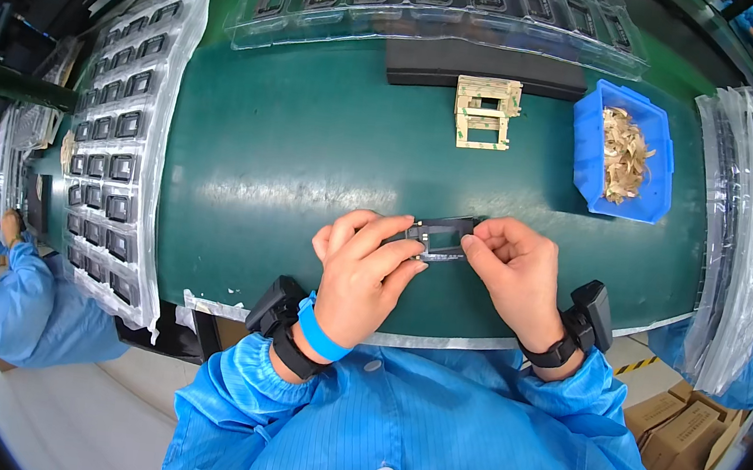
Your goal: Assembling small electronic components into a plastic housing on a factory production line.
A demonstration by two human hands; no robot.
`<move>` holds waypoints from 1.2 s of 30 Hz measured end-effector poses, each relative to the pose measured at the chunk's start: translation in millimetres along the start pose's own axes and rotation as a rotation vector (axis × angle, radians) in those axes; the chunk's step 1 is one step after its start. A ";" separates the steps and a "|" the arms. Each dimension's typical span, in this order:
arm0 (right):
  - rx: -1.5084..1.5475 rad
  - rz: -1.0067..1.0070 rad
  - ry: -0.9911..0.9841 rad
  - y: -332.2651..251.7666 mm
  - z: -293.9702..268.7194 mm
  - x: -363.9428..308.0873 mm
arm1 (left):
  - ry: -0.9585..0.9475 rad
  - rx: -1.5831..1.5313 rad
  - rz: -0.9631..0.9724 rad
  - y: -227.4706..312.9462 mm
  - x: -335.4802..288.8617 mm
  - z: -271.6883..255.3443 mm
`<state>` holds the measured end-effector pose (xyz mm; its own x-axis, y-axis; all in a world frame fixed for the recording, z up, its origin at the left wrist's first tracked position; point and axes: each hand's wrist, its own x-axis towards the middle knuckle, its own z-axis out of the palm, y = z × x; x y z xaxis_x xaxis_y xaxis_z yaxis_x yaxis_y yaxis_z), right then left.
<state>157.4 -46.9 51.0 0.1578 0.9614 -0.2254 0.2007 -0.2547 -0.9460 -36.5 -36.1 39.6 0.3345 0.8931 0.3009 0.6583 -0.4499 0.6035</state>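
Between my hands, just over the green tabletop, is a small black rectangular frame with an open window in its middle. My left hand grips its left end, thumb and fingers closed on it. At the frame's right end my right hand pinches with thumb and forefinger; whether a small piece sits in that pinch I cannot make out. Farther off lies a stack of cream adhesive frames with green marks, partly against a long black block.
A blue bin of tan peeled scraps stands at the far right. Clear trays of black frames line the left side and the back. More trays are stacked at the right. A co-worker in blue sits at the left.
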 end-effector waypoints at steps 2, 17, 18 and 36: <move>-0.031 -0.013 0.005 -1.1 0.6 0.0 | 0.005 0.002 0.005 -0.2 -0.1 0.1; -0.061 0.001 -0.004 -5.3 -1.0 2.0 | 0.009 0.009 0.027 -0.2 0.0 0.3; -0.070 -0.007 -0.007 -5.8 -1.0 2.3 | 0.009 0.009 0.027 0.0 0.1 0.4; -0.227 -0.171 0.060 -4.2 3.0 2.6 | -0.028 0.100 0.061 3.0 1.7 -0.5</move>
<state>154.1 -43.1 53.7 0.1585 0.9863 -0.0464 0.4392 -0.1125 -0.8913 -34.3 -35.9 42.3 0.3937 0.8642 0.3133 0.6998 -0.5028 0.5074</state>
